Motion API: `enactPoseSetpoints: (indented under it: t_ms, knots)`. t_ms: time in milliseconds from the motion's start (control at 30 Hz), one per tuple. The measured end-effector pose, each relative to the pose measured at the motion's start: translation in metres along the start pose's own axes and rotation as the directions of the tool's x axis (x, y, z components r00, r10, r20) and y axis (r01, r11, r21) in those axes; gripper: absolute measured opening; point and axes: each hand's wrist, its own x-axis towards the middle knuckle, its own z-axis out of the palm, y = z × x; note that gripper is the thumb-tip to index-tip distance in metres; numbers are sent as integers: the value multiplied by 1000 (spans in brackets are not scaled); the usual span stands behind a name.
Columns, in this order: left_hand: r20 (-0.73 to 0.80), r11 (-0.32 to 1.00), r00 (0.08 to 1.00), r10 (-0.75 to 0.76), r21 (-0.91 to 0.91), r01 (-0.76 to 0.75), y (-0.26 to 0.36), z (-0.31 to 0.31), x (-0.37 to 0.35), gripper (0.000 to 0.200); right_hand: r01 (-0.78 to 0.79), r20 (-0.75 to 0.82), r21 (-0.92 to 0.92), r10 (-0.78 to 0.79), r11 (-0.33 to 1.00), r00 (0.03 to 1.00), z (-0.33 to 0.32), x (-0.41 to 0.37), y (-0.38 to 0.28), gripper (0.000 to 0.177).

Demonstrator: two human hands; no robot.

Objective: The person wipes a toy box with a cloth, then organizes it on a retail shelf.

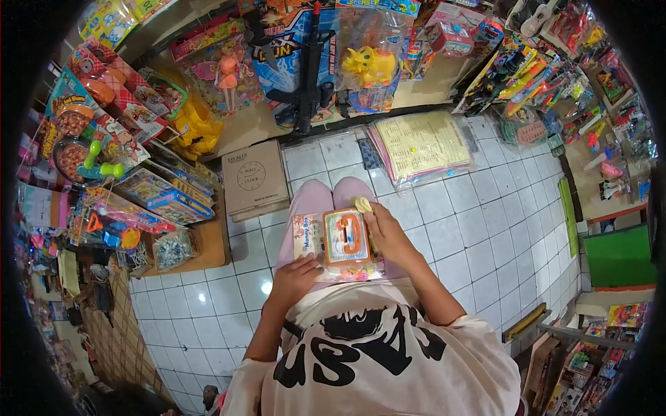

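Observation:
A toy money box in a clear package [346, 236] lies across my lap; it has an orange frame and a card printed "Money Box". Flat on the lower left part of this package rests my left hand [297, 279], its fingers stretched out. My right hand [387, 234] is at the package's upper right corner, closed on a small crumpled pale yellow cloth [363, 204]. The tips of its fingers are partly hidden.
A brown wall clock box [254, 182] and a stack of printed sheets [424, 149] lie on the white tiled floor [465, 229]. A toy gun [303, 90] leans ahead. Packaged toys [166, 191] crowd the left side, and more hang at right.

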Motion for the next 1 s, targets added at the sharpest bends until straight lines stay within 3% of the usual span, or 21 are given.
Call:
enactPoseSetpoints:
  t_ms: [67, 200, 233, 333, 400, 500, 567, 600, 633, 733, 833, 933, 1000]
  knots:
    - [-96, 1000, 995, 21, 22, -19, 4, 10, -7, 21, -43, 16, -89, 44, 995, 999, -3, -17, -12, 39]
    - [-120, 1000, 993, -6, 4, 6, 12, 10, -8, 24, -143, 108, -192, 166, 971, 980, -10, -52, -29, 42]
    - [-140, 1000, 990, -28, 10, 29, 12, 14, -9, 25, -108, 97, -252, 136, 962, 986, -10, -63, -34, 41]
    - [-171, 997, 982, -80, -7, 80, 12, 21, -7, 28, -30, 332, -258, 118, 966, 936, -30, -69, -28, 39]
    - [-126, 993, 987, -102, -68, 94, 15, 13, -4, 30, 35, 240, -123, -4, 992, 971, -49, -62, -29, 34]
    - [36, 973, 998, -60, -222, 66, 22, -31, 12, 37, -44, 12, -86, 45, 995, 999, -78, -43, -46, 32]
    - [61, 939, 990, -124, -314, 137, -2, -33, 16, 42, -26, -88, -79, 19, 997, 996, -88, -25, -48, 33]
    - [74, 919, 985, -154, -355, 170, -11, -35, 22, 45, -15, -109, -82, 6, 996, 994, -88, -16, -45, 32]
    - [-8, 939, 969, -247, -248, 237, -11, -35, 33, 52, -4, -131, -85, -8, 996, 991, -88, -7, -43, 32]
    - [-223, 840, 873, -433, -451, 301, -25, 3, 63, 65, 40, -156, -27, -44, 999, 987, -76, 12, -38, 33]
    - [-65, 932, 930, -362, -52, 359, -9, 11, 84, 68, 84, -135, 37, -79, 996, 988, -63, 25, -27, 33]
    - [174, 819, 874, -453, -306, 485, -3, -1, 95, 80, 87, -170, 71, -74, 994, 983, -56, 28, -11, 31]
    - [92, 845, 902, -421, -322, 427, 0, -5, 91, 78, 35, -152, 112, -18, 993, 988, -60, 26, -7, 30]
